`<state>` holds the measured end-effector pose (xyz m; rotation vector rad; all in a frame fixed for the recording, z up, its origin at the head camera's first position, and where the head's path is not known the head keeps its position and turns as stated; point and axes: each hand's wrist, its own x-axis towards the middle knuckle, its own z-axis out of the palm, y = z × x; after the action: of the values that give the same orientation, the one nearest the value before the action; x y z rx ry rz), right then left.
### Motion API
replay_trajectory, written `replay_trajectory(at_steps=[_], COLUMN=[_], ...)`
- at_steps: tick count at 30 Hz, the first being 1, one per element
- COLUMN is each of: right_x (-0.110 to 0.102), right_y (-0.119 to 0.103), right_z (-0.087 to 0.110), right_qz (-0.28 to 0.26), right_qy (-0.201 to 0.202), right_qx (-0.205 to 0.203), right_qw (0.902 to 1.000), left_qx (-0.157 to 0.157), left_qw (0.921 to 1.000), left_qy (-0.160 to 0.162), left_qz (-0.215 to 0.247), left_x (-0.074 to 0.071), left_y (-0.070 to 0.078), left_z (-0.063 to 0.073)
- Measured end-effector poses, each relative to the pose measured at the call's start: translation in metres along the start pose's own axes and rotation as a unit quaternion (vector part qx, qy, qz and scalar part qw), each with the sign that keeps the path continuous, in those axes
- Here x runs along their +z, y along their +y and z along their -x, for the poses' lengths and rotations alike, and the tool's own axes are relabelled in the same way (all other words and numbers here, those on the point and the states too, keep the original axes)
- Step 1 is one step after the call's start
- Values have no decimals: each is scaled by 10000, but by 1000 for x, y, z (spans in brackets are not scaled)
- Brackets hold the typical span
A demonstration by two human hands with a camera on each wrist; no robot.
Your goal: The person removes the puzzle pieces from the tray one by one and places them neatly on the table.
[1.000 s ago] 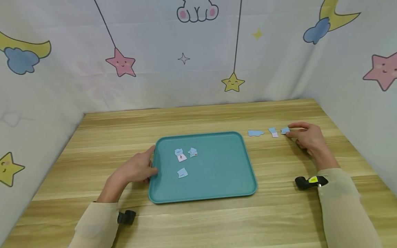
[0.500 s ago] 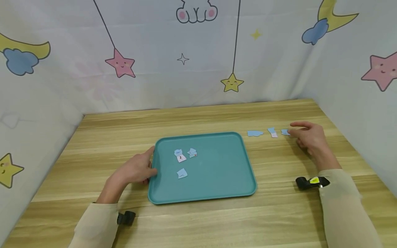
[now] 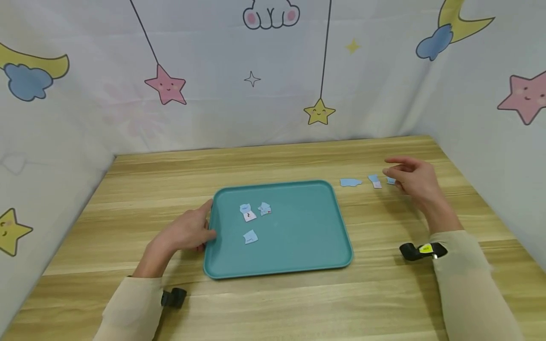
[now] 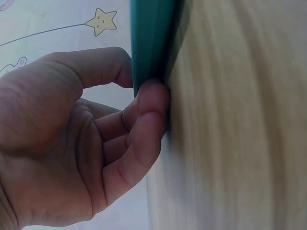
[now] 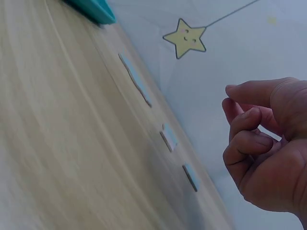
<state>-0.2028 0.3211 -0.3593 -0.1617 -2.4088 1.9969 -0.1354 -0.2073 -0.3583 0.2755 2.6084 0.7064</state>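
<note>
My left hand (image 3: 189, 230) grips the left rim of the teal tray (image 3: 294, 227), thumb over the edge and fingers curled underneath, as the left wrist view shows. Three small light-blue and white puzzle pieces lie in the tray: a taller one (image 3: 248, 212), a jagged one (image 3: 265, 209) and a squarish one (image 3: 250, 237). Above the table at the right, my right hand (image 3: 415, 180) hovers with loosely bent fingers and holds nothing. Beneath it lies a small blue piece (image 5: 191, 176), partly hidden in the head view. Left of that are a blue-and-white piece (image 3: 375, 181) and a long blue piece (image 3: 350, 182).
The wooden table (image 3: 273, 308) carries the tray near its middle. A white curtain (image 3: 204, 123) printed with stars and moons hangs behind and along both sides. A black wrist camera (image 3: 422, 251) sits on the right sleeve, another camera (image 3: 173, 298) on the left.
My right hand has let go of the rightmost puzzle piece and risen, shifting a little left. That piece stays on the table. The left hand keeps its hold on the tray.
</note>
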Motion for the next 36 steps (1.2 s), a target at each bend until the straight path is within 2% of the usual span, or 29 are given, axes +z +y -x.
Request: replay_trajectory(at_steps=[9, 18, 24, 36], right_x=[26, 60, 80, 111], right_y=[-11, -18, -21, -23], right_z=[5, 13, 19, 31], right_qz=[-418, -24, 42, 500], right_qy=[-405, -905, -1192, -1657], right_qx=[-452, -635, -712, -727], right_qw=[9973, 9939, 9903, 9822], left_qx=[-28, -39, -43, 10], left_qw=[10000, 10000, 10000, 10000], left_qy=[2, -4, -25, -35], left_qz=[-48, -19, 0, 63], left_x=[0, -1, -1, -2], left_y=[0, 0, 0, -1], left_z=[0, 0, 0, 0])
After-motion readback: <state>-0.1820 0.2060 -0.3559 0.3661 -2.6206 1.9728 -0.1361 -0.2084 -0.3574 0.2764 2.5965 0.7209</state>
